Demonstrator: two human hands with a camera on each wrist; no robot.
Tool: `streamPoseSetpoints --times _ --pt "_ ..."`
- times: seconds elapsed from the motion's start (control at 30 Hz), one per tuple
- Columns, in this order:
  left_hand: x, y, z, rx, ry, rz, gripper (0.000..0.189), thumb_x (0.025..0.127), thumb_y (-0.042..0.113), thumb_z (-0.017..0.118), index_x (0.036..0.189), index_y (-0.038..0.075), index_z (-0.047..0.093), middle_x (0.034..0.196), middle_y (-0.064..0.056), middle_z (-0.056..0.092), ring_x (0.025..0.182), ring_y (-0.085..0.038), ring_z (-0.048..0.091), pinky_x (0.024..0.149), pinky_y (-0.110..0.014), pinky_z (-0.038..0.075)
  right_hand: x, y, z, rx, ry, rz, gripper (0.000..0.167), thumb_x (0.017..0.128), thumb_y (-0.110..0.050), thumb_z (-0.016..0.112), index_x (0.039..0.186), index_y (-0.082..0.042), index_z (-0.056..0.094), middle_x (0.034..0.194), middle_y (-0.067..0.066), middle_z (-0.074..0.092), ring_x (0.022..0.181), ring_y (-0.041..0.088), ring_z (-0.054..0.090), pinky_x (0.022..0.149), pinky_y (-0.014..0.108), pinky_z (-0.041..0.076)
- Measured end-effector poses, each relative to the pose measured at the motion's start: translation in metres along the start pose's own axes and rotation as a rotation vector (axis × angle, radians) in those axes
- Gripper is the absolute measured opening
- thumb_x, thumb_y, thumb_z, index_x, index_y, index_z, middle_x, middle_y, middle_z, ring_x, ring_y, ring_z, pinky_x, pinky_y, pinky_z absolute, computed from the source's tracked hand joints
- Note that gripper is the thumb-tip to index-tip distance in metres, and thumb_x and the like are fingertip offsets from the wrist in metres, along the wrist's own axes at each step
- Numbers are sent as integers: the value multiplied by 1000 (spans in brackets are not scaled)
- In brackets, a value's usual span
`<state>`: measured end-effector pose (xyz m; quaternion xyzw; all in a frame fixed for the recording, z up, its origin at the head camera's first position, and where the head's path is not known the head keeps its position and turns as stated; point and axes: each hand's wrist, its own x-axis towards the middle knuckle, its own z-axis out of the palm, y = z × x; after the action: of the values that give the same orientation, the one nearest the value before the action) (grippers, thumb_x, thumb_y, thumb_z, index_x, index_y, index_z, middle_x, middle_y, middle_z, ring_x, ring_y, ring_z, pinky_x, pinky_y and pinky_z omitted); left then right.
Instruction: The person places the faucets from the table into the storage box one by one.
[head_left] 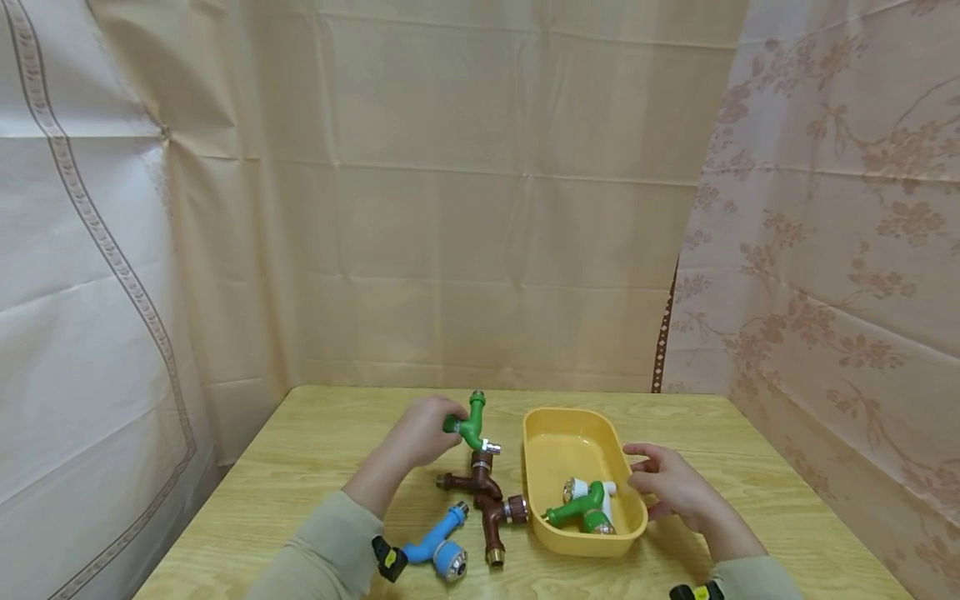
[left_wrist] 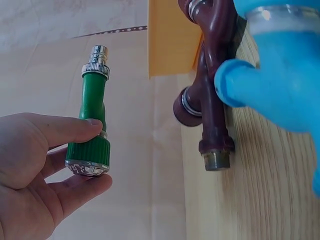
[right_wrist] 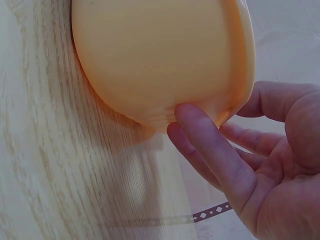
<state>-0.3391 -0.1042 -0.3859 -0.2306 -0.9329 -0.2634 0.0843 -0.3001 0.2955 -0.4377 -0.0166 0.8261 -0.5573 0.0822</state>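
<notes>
Grip: our left hand (head_left: 431, 429) pinches a green plastic tap (head_left: 474, 427) by its ribbed knob (left_wrist: 88, 151).
Tap: at the yellow oblong plastic tub's (head_left: 551, 454) ten o'clock; light, stiff, we judge; knob resists slipping.
Right hand (head_left: 672, 487): loosely spread, tub's three o'clock.

We see a pale wood-grain table (head_left: 322, 433) across the lower frame, creased beige cloth (head_left: 450, 225) behind it, white cloth (head_left: 52, 333) with a patterned band (head_left: 107, 250) at left, and flowered cloth (head_left: 847, 250) at right.
</notes>
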Motion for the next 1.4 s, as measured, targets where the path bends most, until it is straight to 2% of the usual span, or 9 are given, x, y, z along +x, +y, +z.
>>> streamPoseSetpoints --times 0.53,1.0,1.2,1.4 --pt "6 21 12 31 -18 66 24 90 7 77 113 10 76 116 -6 68 99 -21 64 81 -33 57 0 0 -2 -9 -33 -17 63 95 -1 60 151 8 34 126 33 53 97 31 67 65 50 61" --pt "8 43 18 65 -23 145 24 89 10 78 113 12 77 116 -4 70 103 -20 64 84 -33 56 -1 -2 0 -10 -2 0 61 94 0 60 150 6 38 125 30 54 95 30 67 64 49 61" --pt "11 52 22 36 -46 151 25 91 11 78 115 12 76 115 -2 69 101 -16 64 81 -28 56 -1 -2 1 -7 -2 4 60 94 0 60 150 6 38 126 30 54 96 31 67 65 50 61" --pt "13 62 25 54 -50 156 25 91 12 79 115 14 76 117 -2 69 103 -16 64 84 -28 55 0 -2 1 -11 11 14 60 95 0 60 150 5 38 127 30 54 97 30 67 65 50 61"
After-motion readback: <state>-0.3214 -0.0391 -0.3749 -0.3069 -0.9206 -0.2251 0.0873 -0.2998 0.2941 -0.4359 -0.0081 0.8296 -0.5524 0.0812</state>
